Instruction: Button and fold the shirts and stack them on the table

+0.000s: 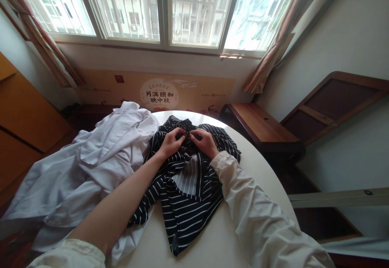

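Note:
A black shirt with white stripes [190, 215] lies crumpled on the round white table [261, 171]. Near its collar, my left hand [173, 142] pinches the fabric between thumb and fingers. Close beside it, my right hand [206, 142] also grips the shirt's edge, the two sets of fingertips almost meeting. Whatever small part is between the fingertips, perhaps a button, is too small to make out. Below the hands the shirt front falls open and shows its paler inner side. White cloth [106, 154] is heaped against the shirt's left side.
The white cloth hangs over the table's left edge. Behind the table, a printed board [194, 88] stands below the barred windows [130, 9]. A wooden desk [264, 122] is at the right, by a leaning brown panel [337, 106]. An orange-brown cabinet [27, 118] stands left.

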`<action>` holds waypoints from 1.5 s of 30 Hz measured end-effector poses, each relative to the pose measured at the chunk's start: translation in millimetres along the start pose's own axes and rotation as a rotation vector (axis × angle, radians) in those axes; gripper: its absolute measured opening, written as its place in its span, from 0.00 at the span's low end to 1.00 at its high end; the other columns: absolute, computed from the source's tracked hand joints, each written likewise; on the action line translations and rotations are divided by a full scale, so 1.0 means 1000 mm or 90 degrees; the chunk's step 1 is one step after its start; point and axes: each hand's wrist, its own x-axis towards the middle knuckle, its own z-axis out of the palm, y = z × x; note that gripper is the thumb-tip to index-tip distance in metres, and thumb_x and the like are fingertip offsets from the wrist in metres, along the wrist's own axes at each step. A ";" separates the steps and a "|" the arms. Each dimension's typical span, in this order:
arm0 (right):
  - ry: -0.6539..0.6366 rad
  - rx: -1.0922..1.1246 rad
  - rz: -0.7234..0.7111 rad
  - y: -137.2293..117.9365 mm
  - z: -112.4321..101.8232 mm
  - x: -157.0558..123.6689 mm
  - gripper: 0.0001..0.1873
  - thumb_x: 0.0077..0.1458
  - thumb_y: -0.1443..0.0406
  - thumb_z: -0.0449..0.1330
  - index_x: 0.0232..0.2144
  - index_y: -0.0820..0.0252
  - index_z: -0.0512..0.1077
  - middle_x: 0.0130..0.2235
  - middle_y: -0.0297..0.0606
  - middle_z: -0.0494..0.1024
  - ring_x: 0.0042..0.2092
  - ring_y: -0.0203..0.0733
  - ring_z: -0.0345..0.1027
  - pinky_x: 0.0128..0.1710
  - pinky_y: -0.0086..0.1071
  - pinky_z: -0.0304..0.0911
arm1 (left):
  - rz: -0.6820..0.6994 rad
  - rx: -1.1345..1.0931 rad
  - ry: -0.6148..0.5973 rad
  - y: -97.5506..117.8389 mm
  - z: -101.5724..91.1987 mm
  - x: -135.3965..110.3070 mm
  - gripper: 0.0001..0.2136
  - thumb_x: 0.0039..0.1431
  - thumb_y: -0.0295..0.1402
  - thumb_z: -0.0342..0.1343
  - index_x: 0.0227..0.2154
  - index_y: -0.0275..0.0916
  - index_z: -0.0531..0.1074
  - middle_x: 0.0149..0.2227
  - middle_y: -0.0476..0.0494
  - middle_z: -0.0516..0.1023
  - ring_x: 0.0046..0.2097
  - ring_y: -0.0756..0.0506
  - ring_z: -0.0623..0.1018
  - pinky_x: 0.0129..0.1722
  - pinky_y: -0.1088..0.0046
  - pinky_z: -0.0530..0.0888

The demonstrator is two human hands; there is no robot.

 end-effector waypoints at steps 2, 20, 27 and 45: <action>-0.012 0.007 0.002 0.002 0.001 0.000 0.11 0.64 0.56 0.62 0.38 0.55 0.81 0.38 0.40 0.83 0.41 0.47 0.76 0.47 0.42 0.71 | 0.000 -0.009 0.004 -0.001 0.000 0.001 0.07 0.64 0.33 0.60 0.42 0.40 0.78 0.45 0.43 0.84 0.47 0.42 0.82 0.51 0.64 0.77; 0.009 0.077 0.033 0.004 0.001 0.000 0.13 0.65 0.53 0.61 0.40 0.55 0.76 0.40 0.40 0.81 0.42 0.48 0.75 0.47 0.42 0.70 | -0.082 -0.183 0.003 -0.008 -0.001 0.006 0.15 0.57 0.45 0.69 0.41 0.39 0.83 0.42 0.40 0.86 0.46 0.40 0.83 0.51 0.61 0.78; 0.080 -0.064 -0.066 -0.010 -0.004 -0.003 0.09 0.61 0.57 0.66 0.39 0.54 0.74 0.42 0.41 0.77 0.42 0.47 0.70 0.50 0.44 0.68 | -0.112 -0.231 0.080 -0.007 -0.002 0.009 0.15 0.57 0.43 0.67 0.42 0.38 0.81 0.43 0.41 0.85 0.44 0.42 0.83 0.50 0.62 0.79; 0.070 0.102 0.086 0.003 -0.001 -0.001 0.16 0.56 0.50 0.70 0.31 0.55 0.77 0.33 0.35 0.81 0.35 0.44 0.73 0.40 0.39 0.69 | 0.088 0.121 -0.024 0.007 -0.001 -0.004 0.10 0.59 0.39 0.67 0.38 0.41 0.76 0.39 0.45 0.81 0.42 0.43 0.79 0.44 0.66 0.76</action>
